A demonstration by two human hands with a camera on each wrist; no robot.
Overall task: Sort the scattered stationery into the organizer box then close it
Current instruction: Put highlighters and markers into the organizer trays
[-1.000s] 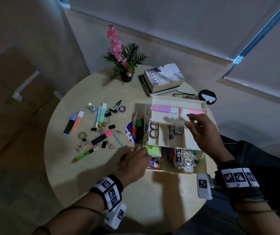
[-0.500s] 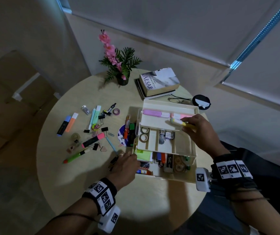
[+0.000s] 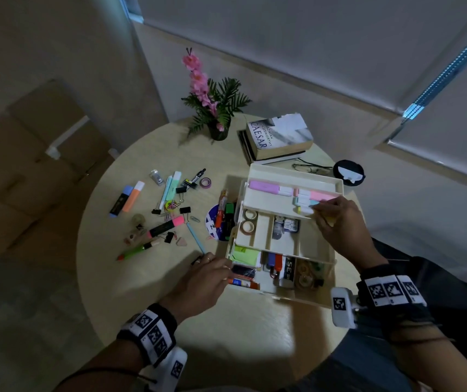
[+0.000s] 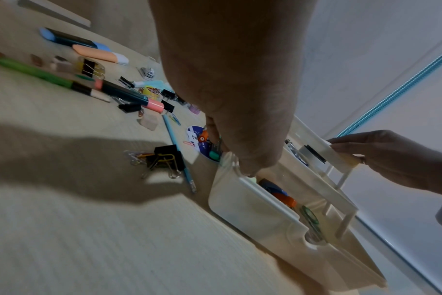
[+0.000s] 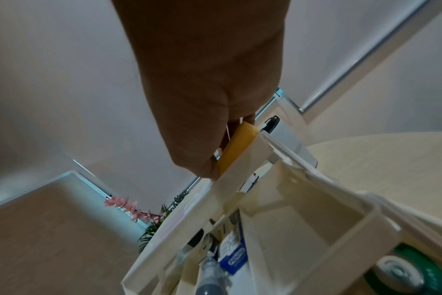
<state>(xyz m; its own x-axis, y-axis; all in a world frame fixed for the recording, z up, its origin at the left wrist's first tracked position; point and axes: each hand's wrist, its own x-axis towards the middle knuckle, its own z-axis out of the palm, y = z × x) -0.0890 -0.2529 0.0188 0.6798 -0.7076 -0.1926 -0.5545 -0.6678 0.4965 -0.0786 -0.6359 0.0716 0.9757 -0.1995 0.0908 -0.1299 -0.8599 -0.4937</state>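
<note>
The cream organizer box (image 3: pixel 294 172) stands open on the right of the round table, its tiers stepped back. My right hand (image 3: pixel 337 222) grips a yellow highlighter (image 5: pixel 236 147) at the right end of the top tray, against the tray's front wall, beside pastel highlighters (image 3: pixel 272 186) lying there. My left hand (image 3: pixel 207 275) holds the box's front-left corner (image 4: pixel 253 209), fingertips on the rim. Loose items lie to the left: blue and orange highlighters (image 3: pixel 126 199), a green pen (image 3: pixel 136 251), a pink-tipped marker (image 3: pixel 166 226), a blue pencil (image 3: pixel 195 239), binder clips (image 4: pixel 168 157) and a tape roll (image 3: pixel 206 182).
A potted plant with pink flowers (image 3: pixel 215 108) and a stack of books (image 3: pixel 277 137) stand at the table's far side. Glasses (image 3: pixel 311 166) and a round black object (image 3: pixel 348 172) sit behind the box. Markers (image 3: pixel 222 207) lie along the box's left side.
My right hand has brought the yellow highlighter down to the right end of the top tray. My left hand has stayed at the box's front-left corner.
</note>
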